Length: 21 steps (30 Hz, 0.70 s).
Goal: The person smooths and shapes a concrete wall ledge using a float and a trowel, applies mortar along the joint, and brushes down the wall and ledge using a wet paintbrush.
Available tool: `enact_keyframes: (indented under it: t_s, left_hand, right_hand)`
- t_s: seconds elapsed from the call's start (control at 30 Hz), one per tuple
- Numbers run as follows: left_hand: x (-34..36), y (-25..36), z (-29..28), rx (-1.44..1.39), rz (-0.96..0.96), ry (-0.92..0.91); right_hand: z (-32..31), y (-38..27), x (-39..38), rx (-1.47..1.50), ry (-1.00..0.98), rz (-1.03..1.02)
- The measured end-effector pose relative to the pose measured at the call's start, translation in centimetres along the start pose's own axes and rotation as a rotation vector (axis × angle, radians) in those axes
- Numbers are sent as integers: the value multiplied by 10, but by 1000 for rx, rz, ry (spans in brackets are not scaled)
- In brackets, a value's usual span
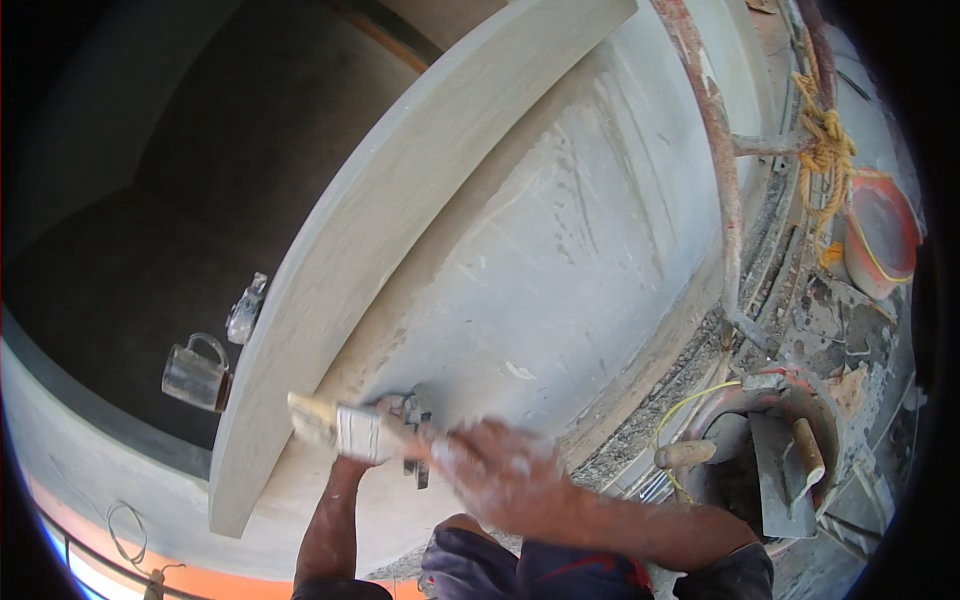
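My right hand [500, 470], smeared with pale paste, is closed round the handle of a wide paintbrush [358, 433]. The brush has a pale ferrule and yellowish-white bristles pointing left, toward the grey ledge [330, 270]. Behind the brush, my left hand [350, 466] is mostly hidden. Close to its fingers is a dark grey object [418, 412], smeared with paste, whose kind I cannot make out. Both hands are over the lower part of a smooth plastered wall surface [520, 270] with damp streaks.
A clear mug [195, 378] and a small grey-smeared item [246, 308] are beyond the ledge. At right, a bucket [828, 400] holds a trowel [782, 475] and wooden-handled tools. A red bucket [882, 240] stands farther off, near a rusty pole frame [718, 130] tied with yellow rope [826, 140].
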State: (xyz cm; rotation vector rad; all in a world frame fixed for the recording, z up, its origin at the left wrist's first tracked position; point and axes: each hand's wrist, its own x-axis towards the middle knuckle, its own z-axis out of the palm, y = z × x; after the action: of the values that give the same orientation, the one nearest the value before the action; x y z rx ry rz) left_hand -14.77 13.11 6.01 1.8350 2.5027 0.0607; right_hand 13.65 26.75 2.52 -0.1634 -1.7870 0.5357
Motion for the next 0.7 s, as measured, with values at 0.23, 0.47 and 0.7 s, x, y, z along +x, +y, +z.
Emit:
enact_keyframes:
  t_s: [0.23,0.47,0.7]
  left_hand:
    - [6,26,-5,-262,-113,-20]
    - [7,11,0,-173,-56,12]
    - [10,12,-5,-108,-81,-45]
  right_hand:
    - [-15,87,42,-269,28,-98]
    - [-98,164,76,61,410,683]
    - [-34,95,48,11,98,158]
